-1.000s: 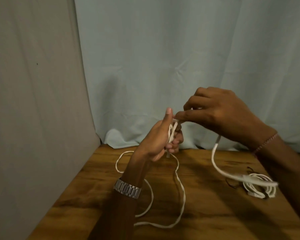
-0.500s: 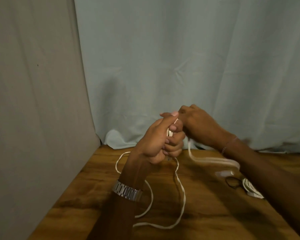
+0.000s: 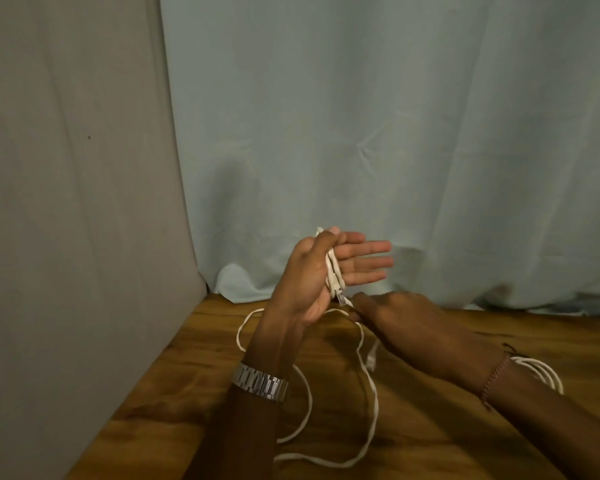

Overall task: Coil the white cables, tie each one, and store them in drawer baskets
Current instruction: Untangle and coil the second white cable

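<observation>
The left hand is raised above the table with its fingers stretched out flat and spread toward the right. A few turns of the cable are pinned against the palm by the thumb alone, so the hand is largely open yet the cable is kept in it. A plug end is seen sticking out just below the heel of the palm. A metal watch is worn on the left wrist.

The right hand is held lower, just beside and under the left, with its back turned to the camera. Its fingertips are placed at the cable right beneath the plug end. Whether the cable is pinched there cannot be told, as the fingers are hidden and in shadow.

From the hands the rest of the cable is let down onto the table, where it is laid in loose, wide loops near the front edge. A second coil of white cable is seen on the table behind the right wrist, partly hidden by the forearm. A thin bracelet is worn on that wrist. The back of the table is closed off by a pale curtain, and the left side by a grey cloth.
</observation>
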